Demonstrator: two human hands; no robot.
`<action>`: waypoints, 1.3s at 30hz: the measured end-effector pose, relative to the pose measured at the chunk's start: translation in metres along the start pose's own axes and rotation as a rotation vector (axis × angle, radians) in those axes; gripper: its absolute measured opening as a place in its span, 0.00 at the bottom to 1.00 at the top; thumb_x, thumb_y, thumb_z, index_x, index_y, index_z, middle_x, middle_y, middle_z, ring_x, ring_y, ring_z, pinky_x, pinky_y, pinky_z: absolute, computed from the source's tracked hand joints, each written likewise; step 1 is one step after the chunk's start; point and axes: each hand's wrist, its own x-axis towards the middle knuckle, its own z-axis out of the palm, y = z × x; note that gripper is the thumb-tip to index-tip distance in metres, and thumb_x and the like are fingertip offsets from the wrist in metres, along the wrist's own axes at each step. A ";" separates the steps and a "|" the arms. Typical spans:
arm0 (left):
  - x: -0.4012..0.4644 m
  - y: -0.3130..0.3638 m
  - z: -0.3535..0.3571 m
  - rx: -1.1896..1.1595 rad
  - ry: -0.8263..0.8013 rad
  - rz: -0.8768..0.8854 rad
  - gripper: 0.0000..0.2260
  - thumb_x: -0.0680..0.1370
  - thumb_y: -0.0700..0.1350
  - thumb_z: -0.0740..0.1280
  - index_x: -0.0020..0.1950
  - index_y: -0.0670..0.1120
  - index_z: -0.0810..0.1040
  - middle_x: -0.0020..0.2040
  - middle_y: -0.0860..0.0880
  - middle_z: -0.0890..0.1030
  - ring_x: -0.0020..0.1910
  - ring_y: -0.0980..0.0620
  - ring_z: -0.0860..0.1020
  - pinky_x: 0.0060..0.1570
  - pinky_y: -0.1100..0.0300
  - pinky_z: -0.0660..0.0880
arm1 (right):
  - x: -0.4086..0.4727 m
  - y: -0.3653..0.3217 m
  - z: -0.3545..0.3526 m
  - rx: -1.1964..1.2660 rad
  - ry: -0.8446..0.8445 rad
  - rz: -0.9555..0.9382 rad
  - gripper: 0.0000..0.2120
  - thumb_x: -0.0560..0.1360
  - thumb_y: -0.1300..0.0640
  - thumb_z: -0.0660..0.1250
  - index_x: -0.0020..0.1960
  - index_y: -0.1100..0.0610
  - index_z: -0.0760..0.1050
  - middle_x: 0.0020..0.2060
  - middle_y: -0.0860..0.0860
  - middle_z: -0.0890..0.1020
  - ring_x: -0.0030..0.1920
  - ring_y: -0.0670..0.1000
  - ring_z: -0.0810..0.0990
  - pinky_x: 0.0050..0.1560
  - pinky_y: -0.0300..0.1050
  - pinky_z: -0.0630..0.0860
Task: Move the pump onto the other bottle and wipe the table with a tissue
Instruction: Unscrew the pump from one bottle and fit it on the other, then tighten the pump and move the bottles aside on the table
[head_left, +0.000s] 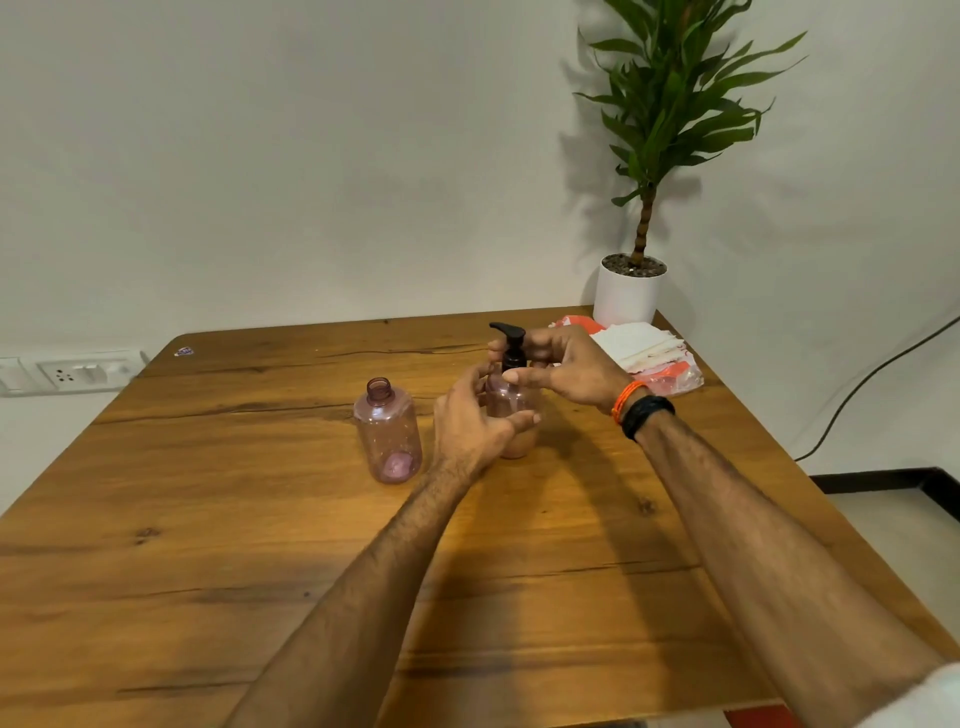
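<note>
Two clear pink bottles stand upright on the wooden table (260, 519). The left bottle (388, 434) has an open neck and nothing on it. The right bottle (511, 410) carries a black pump (511, 345) with its spout pointing left. My left hand (470, 426) curls around the right bottle's body from the left. My right hand (566, 366) comes in from the right, fingers at the pump's collar. A pack of white tissues (641, 348) in orange-and-clear wrap lies behind my right hand.
A potted plant in a white pot (628, 293) stands at the table's back right corner. A small sticker (183, 352) sits at the back left corner. A wall socket (72, 371) is at left; a black cable (883, 374) hangs at right.
</note>
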 end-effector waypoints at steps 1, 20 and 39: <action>0.000 0.000 -0.001 -0.004 -0.009 -0.003 0.39 0.62 0.55 0.80 0.70 0.50 0.69 0.63 0.48 0.78 0.63 0.49 0.76 0.60 0.53 0.75 | 0.002 0.000 -0.003 -0.003 -0.039 0.002 0.20 0.72 0.66 0.72 0.63 0.62 0.77 0.57 0.53 0.83 0.58 0.47 0.81 0.59 0.40 0.77; -0.011 0.004 0.008 -0.006 0.172 0.069 0.27 0.65 0.52 0.77 0.62 0.48 0.75 0.53 0.51 0.83 0.49 0.56 0.80 0.50 0.61 0.78 | -0.002 0.008 0.051 -0.039 0.517 0.062 0.13 0.67 0.57 0.77 0.51 0.52 0.84 0.35 0.34 0.80 0.37 0.27 0.79 0.33 0.22 0.71; -0.014 0.007 -0.007 -0.109 -0.087 -0.094 0.49 0.62 0.50 0.81 0.77 0.49 0.58 0.71 0.47 0.72 0.69 0.47 0.72 0.67 0.45 0.70 | -0.035 0.011 0.027 -0.035 0.498 0.152 0.18 0.72 0.57 0.73 0.62 0.52 0.78 0.57 0.45 0.81 0.51 0.37 0.77 0.48 0.35 0.75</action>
